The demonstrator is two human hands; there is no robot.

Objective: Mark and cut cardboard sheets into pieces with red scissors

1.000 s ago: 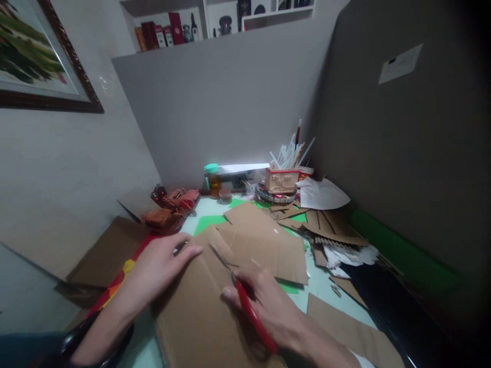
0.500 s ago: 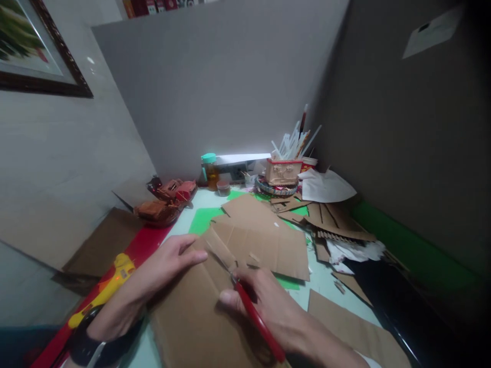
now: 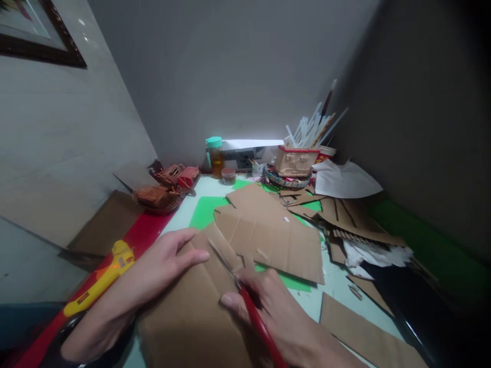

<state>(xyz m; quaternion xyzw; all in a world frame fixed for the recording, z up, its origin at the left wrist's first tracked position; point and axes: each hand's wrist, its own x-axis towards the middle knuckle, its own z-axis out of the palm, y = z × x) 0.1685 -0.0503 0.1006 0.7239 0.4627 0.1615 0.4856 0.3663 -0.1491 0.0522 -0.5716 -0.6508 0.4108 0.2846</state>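
Observation:
My left hand grips the upper left edge of a large brown cardboard sheet, thumb lying on top and fingers partly hidden beyond the edge. In my right hand is a pair of red-handled scissors. Their metal blade lies along a cut in the sheet, pointing up and left towards the left thumb. A narrow strip beside the blade stands slightly apart from the sheet. My right palm hides part of the handles. Beyond the hands, another cardboard piece lies over green sheets.
A yellow glue gun lies on a red strip by my left forearm. Behind stand a brown model, a teal-lidded bottle and a box of white sticks. Cardboard scraps and a black glossy surface are at right.
The camera view has tilted down and shifted, so the background sits higher and spreads outward. Both hands keep their holds; slightly more of the scissor blade shows along the cut.

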